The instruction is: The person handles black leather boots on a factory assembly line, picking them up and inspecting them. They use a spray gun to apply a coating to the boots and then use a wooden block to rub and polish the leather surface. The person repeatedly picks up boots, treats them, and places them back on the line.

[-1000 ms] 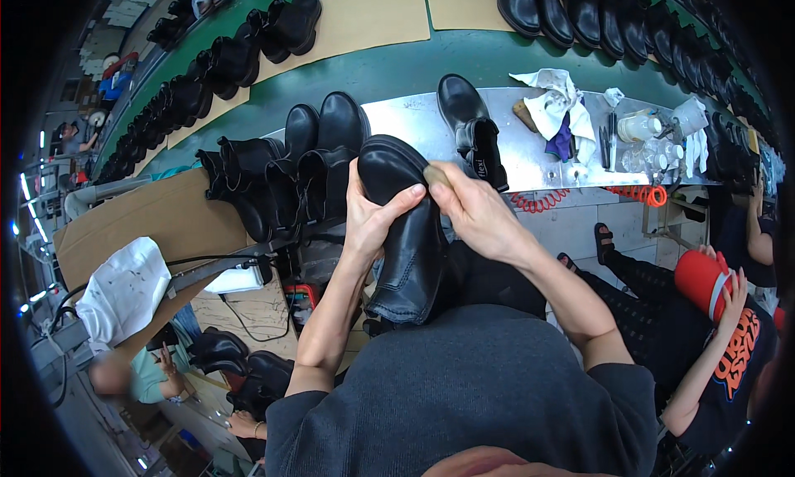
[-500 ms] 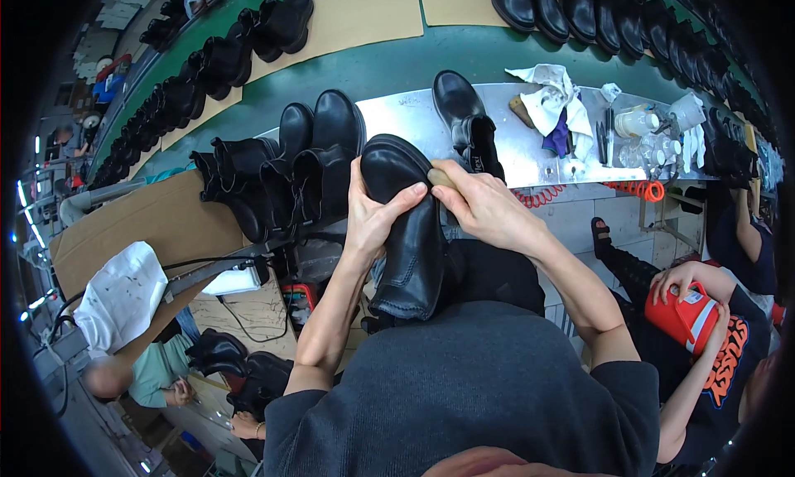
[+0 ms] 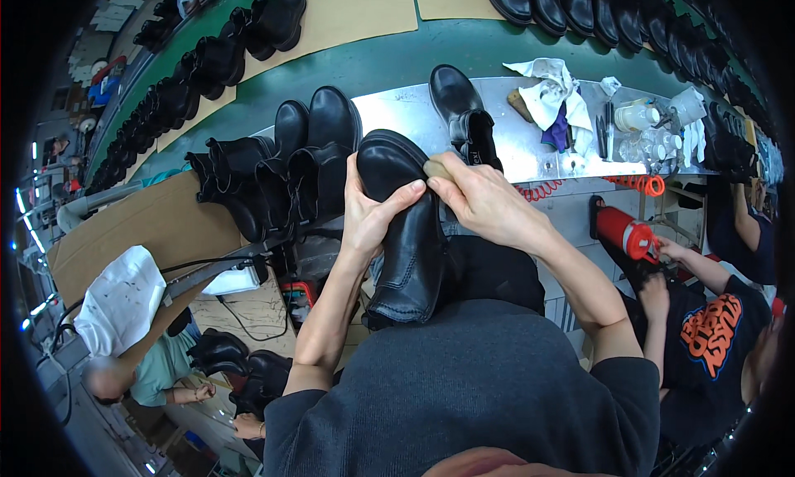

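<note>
A black leather boot (image 3: 407,266) is tilted in front of my chest, its toe pointing away from me and its shaft toward me. My left hand (image 3: 369,219) is closed round the left side of its front part, thumb lying across the upper. In my right hand (image 3: 489,199) a small tan block (image 3: 439,171) is pinched against the right edge of the boot, near the sole. My fingers partly cover the block, so I cannot tell its exact kind. Just beyond, another black boot (image 3: 456,96) lies on the metal-topped bench (image 3: 397,108).
Several black boots (image 3: 331,121) stand left of my hands. On the bench's right are a white cloth (image 3: 538,73), a purple cloth (image 3: 566,125) and clear containers (image 3: 638,117). Beyond runs a green conveyor (image 3: 373,63) with rows of boots. At right, a person holds a red container (image 3: 623,231).
My hands and the boot have barely shifted; the tan block stays at the boot's edge. The person at right has swung the red container forward, away from their body.
</note>
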Available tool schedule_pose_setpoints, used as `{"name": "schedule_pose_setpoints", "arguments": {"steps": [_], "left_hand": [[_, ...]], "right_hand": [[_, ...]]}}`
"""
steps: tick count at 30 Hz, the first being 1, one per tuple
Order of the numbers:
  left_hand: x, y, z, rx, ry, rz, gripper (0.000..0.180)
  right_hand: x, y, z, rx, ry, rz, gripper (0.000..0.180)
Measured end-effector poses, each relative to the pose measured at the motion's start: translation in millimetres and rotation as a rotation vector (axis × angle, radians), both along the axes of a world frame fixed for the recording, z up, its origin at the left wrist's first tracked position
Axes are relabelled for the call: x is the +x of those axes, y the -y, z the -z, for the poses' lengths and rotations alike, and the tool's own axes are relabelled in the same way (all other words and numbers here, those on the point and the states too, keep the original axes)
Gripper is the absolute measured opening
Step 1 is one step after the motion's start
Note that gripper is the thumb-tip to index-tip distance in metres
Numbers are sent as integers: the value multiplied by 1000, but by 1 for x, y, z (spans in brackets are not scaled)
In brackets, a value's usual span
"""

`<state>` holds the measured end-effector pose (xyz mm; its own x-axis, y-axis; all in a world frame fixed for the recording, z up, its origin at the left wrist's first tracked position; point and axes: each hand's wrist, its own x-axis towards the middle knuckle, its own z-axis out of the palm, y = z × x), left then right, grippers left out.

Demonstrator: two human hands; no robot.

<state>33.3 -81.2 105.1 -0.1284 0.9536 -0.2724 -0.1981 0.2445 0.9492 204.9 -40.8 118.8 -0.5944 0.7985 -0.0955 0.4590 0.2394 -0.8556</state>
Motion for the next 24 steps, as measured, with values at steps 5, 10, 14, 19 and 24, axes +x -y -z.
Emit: {"name": "schedule_pose_setpoints", "arguments": {"steps": [5, 10, 14, 19, 24], "left_hand": [[3, 0, 0, -52, 5, -11, 48], [-5, -7, 11, -24, -26, -30, 48], [-13, -10, 14, -126, 9, -51, 54], [-17, -9, 18, -144, 24, -70, 58], [-19, -6, 15, -144, 18, -98, 59]], "right_hand": [[4, -18, 6, -19, 111, -116, 26], [17, -63, 12, -748, -462, 154, 34], [21, -66, 36, -797, -1069, 495, 28], [-11, -52, 52, -703, -1398, 679, 10], [-34, -45, 55, -638, -1391, 731, 15]]}}
